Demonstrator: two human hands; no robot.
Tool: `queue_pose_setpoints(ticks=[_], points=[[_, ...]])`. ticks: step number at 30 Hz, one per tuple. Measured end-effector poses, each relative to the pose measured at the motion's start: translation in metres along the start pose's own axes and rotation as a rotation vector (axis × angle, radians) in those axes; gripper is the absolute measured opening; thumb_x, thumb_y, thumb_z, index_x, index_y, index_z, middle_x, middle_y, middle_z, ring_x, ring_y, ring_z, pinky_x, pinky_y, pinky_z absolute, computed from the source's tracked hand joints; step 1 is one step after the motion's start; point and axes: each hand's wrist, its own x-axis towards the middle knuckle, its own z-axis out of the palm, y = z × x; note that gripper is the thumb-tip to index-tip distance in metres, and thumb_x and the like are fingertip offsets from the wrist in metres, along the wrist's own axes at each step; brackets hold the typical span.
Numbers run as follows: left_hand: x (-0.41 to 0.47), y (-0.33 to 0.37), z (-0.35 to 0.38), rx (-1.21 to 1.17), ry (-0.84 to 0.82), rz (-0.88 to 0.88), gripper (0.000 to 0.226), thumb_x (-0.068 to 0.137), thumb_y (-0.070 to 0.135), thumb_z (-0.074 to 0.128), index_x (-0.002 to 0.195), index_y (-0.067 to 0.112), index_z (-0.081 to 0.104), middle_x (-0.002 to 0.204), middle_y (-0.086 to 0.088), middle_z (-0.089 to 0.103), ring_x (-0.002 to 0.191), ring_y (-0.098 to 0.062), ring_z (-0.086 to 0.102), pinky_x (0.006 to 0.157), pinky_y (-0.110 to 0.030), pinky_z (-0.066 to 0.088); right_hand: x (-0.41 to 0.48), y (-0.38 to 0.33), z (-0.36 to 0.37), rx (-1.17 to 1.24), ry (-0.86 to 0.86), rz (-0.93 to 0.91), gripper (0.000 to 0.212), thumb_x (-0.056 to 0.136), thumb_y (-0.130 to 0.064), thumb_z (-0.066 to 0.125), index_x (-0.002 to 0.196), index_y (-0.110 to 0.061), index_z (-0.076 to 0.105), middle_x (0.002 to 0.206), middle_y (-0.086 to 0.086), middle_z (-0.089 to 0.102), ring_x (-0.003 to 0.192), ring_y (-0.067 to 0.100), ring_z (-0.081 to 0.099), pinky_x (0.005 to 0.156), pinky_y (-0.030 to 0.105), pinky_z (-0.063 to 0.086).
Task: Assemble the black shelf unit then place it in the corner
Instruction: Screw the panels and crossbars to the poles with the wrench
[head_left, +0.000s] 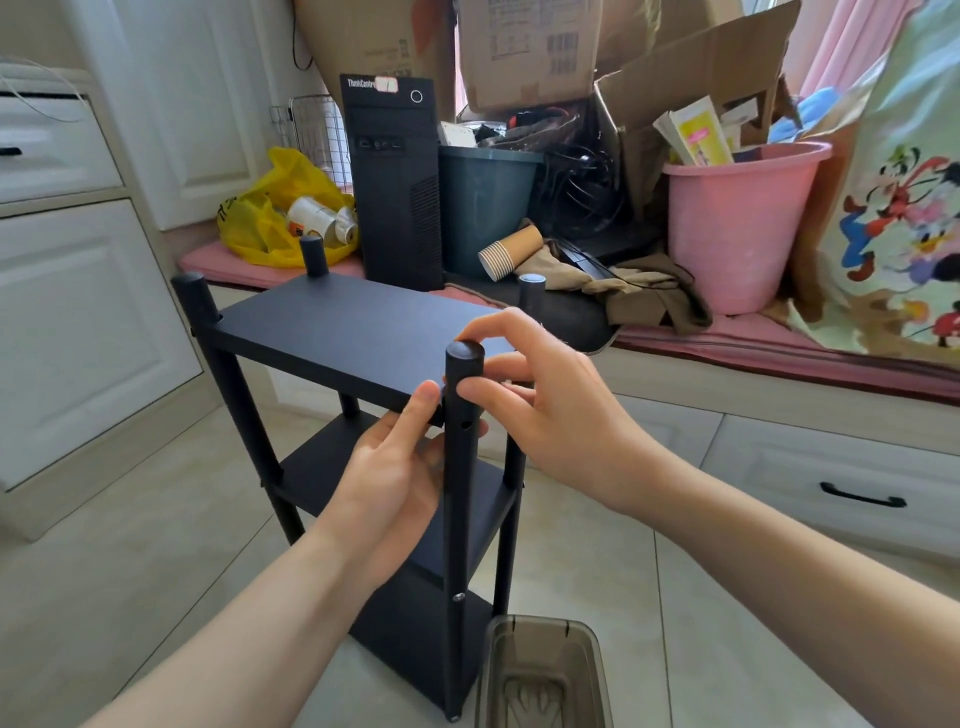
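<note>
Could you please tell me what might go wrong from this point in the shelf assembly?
The near post shows an empty hole by the top shelf, so that corner may drop if the left hand lets go. The plastic tub by the foot could be knocked when the unit is moved.

- Pale tiled floor (156, 545), evenly lit by soft daylight.
- A white panelled cabinet (78, 338) stands on the left, with a drawer (52, 150) above it that has a black handle.
- A low window seat (727, 400) is topped by a pink cushion (779, 343) and has white drawers (831, 478) beneath.
- On the seat (rather crowded) are a black computer tower (397, 182), a yellow bag (280, 208), a dark bin (488, 208) and a pink bucket (743, 223), with cardboard boxes (530, 52) behind.
- A cartoon-print curtain (909, 208) hangs at the right.
</note>
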Motion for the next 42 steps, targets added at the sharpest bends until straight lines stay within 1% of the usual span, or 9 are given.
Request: queue_pose_setpoints(ticks=[4,9,13,17,22,28,31,36,42], points=[[-0.001,-0.004,0.011,-0.045,0.059,0.010,0.049,0.097,0.039,0.055,0.130,0.005,0.065,0.129,-0.024,0.066,0.119,-0.032,0.066,0.092,-0.039,0.052,0.001,0.005,-0.005,0.013,0.001,0.002,0.024,0.095,-0.011,0.061,0.110,-0.028,0.053,0.088,-0.006,0.073,0.079,0.015,0.073,0.077,0.027,0.059],[-0.001,-0.008,0.023,-0.054,0.060,0.035,0.051,0.087,0.042,0.063,0.122,0.005,0.069,0.113,-0.016,0.074,0.105,-0.031,0.070,0.072,-0.031,0.060,0.000,0.012,-0.017,-0.011,0.036,0.006,0.026,0.094,-0.012,0.062,0.112,-0.031,0.056,0.094,-0.010,0.072,0.088,0.017,0.072,0.084,0.036,0.059],[0.000,-0.012,0.025,-0.037,0.024,0.053,0.053,0.087,0.044,0.064,0.124,0.006,0.068,0.116,-0.012,0.074,0.111,-0.029,0.070,0.075,-0.029,0.059,-0.002,0.012,-0.025,0.015,0.044,0.007,0.026,0.094,-0.008,0.061,0.114,-0.024,0.058,0.097,-0.005,0.072,0.090,0.014,0.072,0.077,0.021,0.056],[0.001,-0.015,0.027,0.012,-0.038,0.082,0.036,0.086,0.041,0.067,0.114,0.019,0.076,0.121,-0.008,0.073,0.115,-0.028,0.069,0.090,-0.035,0.059,-0.004,0.013,-0.033,0.038,0.052,0.020,0.028,0.094,-0.004,0.061,0.117,-0.019,0.060,0.104,0.001,0.071,0.097,0.004,0.069,0.072,0.011,0.049],[0.000,-0.017,0.027,0.071,-0.079,0.097,0.039,0.079,0.032,0.073,0.115,0.015,0.075,0.120,-0.012,0.073,0.116,-0.028,0.069,0.090,-0.032,0.059,-0.010,0.019,-0.039,0.112,0.117,0.015,0.025,0.088,-0.004,0.071,0.106,-0.021,0.063,0.100,-0.007,0.068,0.094,0.004,0.070,0.075,0.015,0.051],[0.000,-0.016,0.028,0.110,-0.096,0.086,0.034,0.077,0.029,0.073,0.108,0.017,0.078,0.117,-0.010,0.075,0.112,-0.027,0.071,0.090,-0.035,0.059,-0.027,0.028,-0.048,0.125,0.206,-0.004,0.014,0.089,-0.010,0.071,0.102,-0.015,0.069,0.096,0.002,0.077,0.094,0.010,0.073,0.080,0.019,0.053],[0.001,-0.016,0.029,0.089,-0.081,0.084,0.040,0.075,0.027,0.074,0.111,0.010,0.073,0.114,-0.010,0.075,0.111,-0.029,0.071,0.085,-0.032,0.059,-0.041,0.045,-0.053,0.167,0.223,0.100,0.006,0.090,-0.016,0.071,0.096,-0.017,0.071,0.093,0.002,0.077,0.096,0.015,0.073,0.084,0.029,0.058],[0.004,-0.017,0.027,0.096,-0.126,0.088,0.015,0.085,0.021,0.070,0.097,0.018,0.079,0.108,-0.005,0.076,0.109,-0.026,0.071,0.084,-0.032,0.058,-0.076,0.111,-0.044,0.087,-0.026,0.490,0.008,0.093,-0.018,0.068,0.100,-0.015,0.070,0.092,-0.003,0.078,0.093,0.011,0.072,0.088,0.033,0.059],[0.000,-0.017,0.025,0.083,-0.168,0.072,0.015,0.089,0.020,0.066,0.098,0.019,0.078,0.109,-0.002,0.076,0.113,-0.025,0.070,0.089,-0.033,0.056,-0.121,0.202,-0.009,-0.109,-0.447,0.875,0.012,0.092,-0.024,0.067,0.103,-0.018,0.067,0.096,-0.001,0.075,0.091,0.011,0.071,0.084,0.028,0.059]])
